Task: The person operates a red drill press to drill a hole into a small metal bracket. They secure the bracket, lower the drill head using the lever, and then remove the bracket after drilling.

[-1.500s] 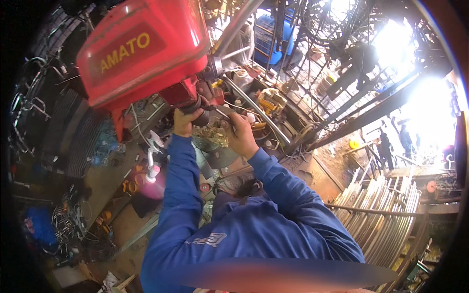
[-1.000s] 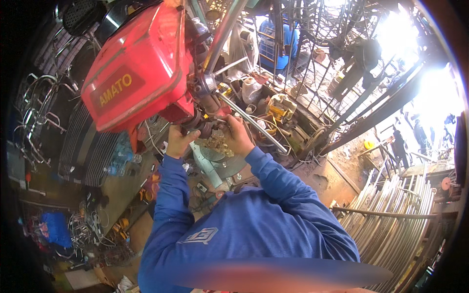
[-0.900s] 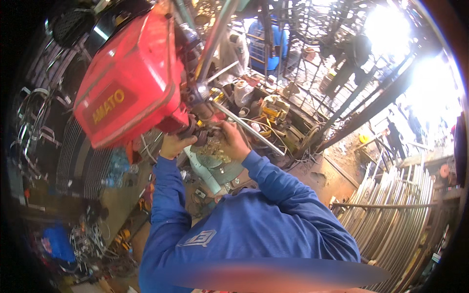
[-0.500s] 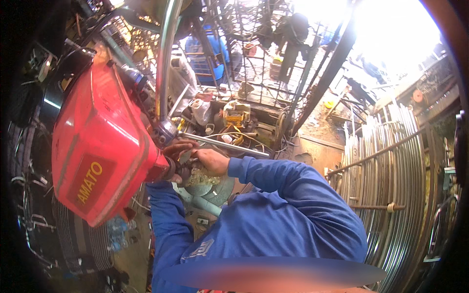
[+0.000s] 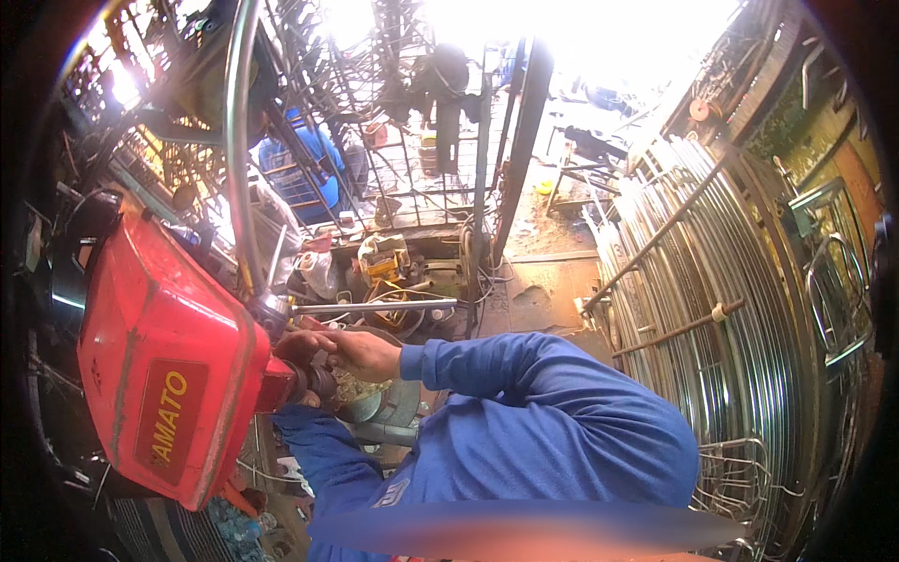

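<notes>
A red drill press head [image 5: 201,328] with a yellow-lettered plate fills the left side. At its right end sits a dark, rounded drill chuck [image 5: 321,382]. My left hand [image 5: 300,347] is curled around the chuck, its fingers above and its lower part showing below; much of it is hidden. My right hand [image 5: 367,356] reaches in from the right, fingers pressed together against the left fingers beside the chuck. Whatever it pinches, if anything, cannot be made out. Below the hands, a grey-green machine table [image 5: 401,408] carries pale shavings.
A metal feed lever [image 5: 375,306] sticks out just above my hands. Beyond it is a bin of scraps and tools [image 5: 384,267]. A wire grid [image 5: 412,178] and a blue drum [image 5: 298,173] stand farther off. Long metal tubes [image 5: 693,244] lean at the right.
The view has shifted, so the drill press and hands appear lower and farther left. A flat grey piece seen by my right fingers earlier no longer shows. Both hands stay at the chuck.
</notes>
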The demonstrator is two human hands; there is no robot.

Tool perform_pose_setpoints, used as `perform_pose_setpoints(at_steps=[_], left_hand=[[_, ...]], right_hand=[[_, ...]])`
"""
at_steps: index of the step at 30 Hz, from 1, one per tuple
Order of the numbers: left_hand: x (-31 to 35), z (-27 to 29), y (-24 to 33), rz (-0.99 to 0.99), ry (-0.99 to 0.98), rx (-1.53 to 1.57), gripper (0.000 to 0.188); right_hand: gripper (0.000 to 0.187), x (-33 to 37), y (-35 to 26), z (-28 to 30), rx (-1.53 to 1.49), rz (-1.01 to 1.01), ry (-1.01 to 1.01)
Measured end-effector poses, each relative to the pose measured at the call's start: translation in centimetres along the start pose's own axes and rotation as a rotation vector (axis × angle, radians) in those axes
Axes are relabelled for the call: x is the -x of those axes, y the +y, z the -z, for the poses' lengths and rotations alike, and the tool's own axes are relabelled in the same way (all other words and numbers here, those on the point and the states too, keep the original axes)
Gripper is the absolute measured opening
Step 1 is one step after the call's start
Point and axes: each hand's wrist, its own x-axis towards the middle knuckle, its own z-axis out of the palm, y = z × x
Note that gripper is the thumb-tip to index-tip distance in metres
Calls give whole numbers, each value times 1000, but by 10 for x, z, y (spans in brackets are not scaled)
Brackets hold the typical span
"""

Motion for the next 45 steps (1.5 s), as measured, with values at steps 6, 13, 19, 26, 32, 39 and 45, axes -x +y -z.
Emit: perform_pose_setpoints(at_steps=[6,13,19,26,32,39,45], left_hand=[[-8,18,7,93,-213,29,67],[-22,27,3,204,-336,88,64],[-31,34,-2,304,-347,86,62],[-24,37,-1,386,-290,54,59],[-15,38,5,411,-236,43,57],[-4,42,9,408,-139,55,55],[22,41,16,352,45,104,53]], right_hand=[[39,0,0,0,-28,-181,-194],[33,3,9,-3,-137,-27,-129],[75,7,33,-20,4,-55,-168],[67,6,21,-19,35,-63,-170],[73,0,6,-12,-28,-91,-163],[79,-8,3,-13,-38,-249,-198],[87,-8,13,0,-223,-116,-238]])
